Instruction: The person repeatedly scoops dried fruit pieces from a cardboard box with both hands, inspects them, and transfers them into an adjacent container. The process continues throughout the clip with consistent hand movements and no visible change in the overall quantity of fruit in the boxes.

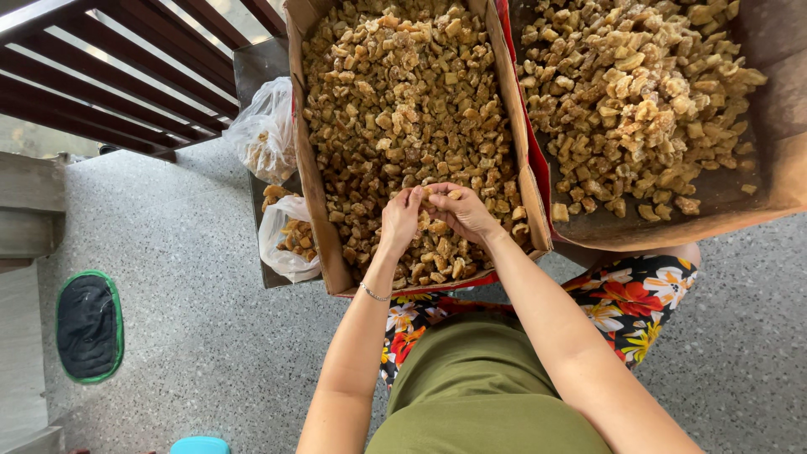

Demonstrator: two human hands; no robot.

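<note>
Between the two hands sits a small lumpy brown sugary chunk (434,194), low down in the long brown cardboard box (313,181) full of the same golden brown pieces. The left hand (400,219) and the right hand (463,211) meet over the pile, and their fingertips pinch that chunk from both sides, with the fingers curled close together. A thin silver bracelet (374,293) goes round the left wrist. Next to this box, on the right, is a second brown cardboard box (777,160) with bigger pale lumps piled inside. On the left lie two clear plastic bags (267,126) holding more pieces. Lower down are an olive green top (479,387) and bright flowery trousers (635,298), over a grey speckled floor (193,277) with a dark green-edged mat (88,326)
</note>
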